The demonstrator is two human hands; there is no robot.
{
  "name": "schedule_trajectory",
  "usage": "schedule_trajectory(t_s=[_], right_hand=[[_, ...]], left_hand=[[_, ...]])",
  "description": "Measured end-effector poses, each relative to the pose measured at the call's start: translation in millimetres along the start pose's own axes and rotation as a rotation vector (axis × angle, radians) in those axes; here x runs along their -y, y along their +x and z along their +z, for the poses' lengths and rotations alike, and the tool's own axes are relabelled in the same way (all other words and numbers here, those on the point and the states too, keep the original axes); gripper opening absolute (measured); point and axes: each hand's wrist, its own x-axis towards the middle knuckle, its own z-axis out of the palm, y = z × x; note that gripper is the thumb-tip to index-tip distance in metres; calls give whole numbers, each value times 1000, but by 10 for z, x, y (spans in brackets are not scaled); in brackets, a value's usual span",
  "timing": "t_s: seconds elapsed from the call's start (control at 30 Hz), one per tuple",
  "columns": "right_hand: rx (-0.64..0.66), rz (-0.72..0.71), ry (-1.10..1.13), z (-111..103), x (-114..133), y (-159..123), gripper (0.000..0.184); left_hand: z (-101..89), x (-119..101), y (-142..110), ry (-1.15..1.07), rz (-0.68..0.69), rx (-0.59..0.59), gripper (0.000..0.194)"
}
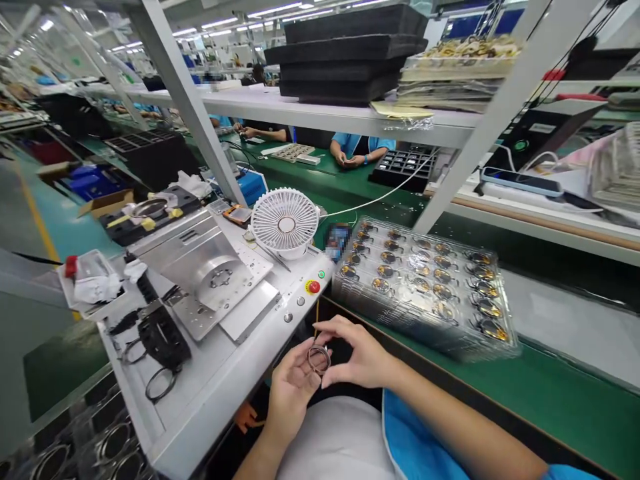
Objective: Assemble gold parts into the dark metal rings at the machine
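Note:
A small round metal ring [319, 359] is held at its lower edge between the thumb and fingers of my left hand [294, 380], palm up. My right hand [357, 353] curves around the ring from the right, thumb below and fingers above, with a wide gap between them. Whether its thumb touches the ring I cannot tell. A thin yellow-brown strip [317, 312] rises by the right fingertips; whether they pinch it is unclear. Just beyond my hands lies the front panel of a white machine [270, 347] with a red button [313, 287].
A white fan [286, 223] stands on the machine, beside a metal fixture [215, 273]. Black rings [161, 385] lie at its left. Stacked clear trays of round parts [420, 277] stand at right. Across the bench are co-workers' hands [350, 160]. A shelf post [193, 100] rises at left.

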Motion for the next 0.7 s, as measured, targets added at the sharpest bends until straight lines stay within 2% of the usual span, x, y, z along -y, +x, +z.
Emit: schedule_trajectory(t_s=[0.1, 0.17, 0.2, 0.27, 0.3, 0.33, 0.4, 0.47, 0.5, 0.53, 0.6, 0.7], right_hand=[[-122, -78, -35, 145, 1, -102, 82], [-82, -118, -99, 86, 30, -98, 81], [-32, -129, -163, -29, 61, -86, 80], [22, -75, -354, -463, 146, -71, 69], [-33, 10, -468, -777, 190, -76, 58], [-151, 135, -589, -1141, 226, -90, 42], [-347, 419, -819, -1935, 256, -141, 28], [-427, 656, -1005, -2664, 223, -204, 17], [-402, 709, -1037, -2956, 188, -234, 10], [-396, 762, -1034, -3185, 146, -261, 9], [-365, 777, -983, -3458, 56, -305, 22], [-302, 645, -914, -3553, -40, -342, 28]], left_hand=[[40, 30, 51, -116, -33, 31, 61], [46, 26, 82, -118, -40, 15, 59], [49, 19, 91, -108, -35, 1, 56], [52, -2, 91, -85, -16, -34, 51], [50, -16, 81, -75, -9, -54, 50], [45, -30, 66, -62, -8, -73, 50], [25, -53, 30, -24, -22, -105, 52], [2, -63, 1, 14, -33, -130, 54], [-8, -63, -7, 29, -31, -134, 55], [-15, -61, -12, 40, -26, -132, 55], [-17, -54, -13, 50, -16, -116, 56], [5, -43, -16, 45, -31, -92, 56]])
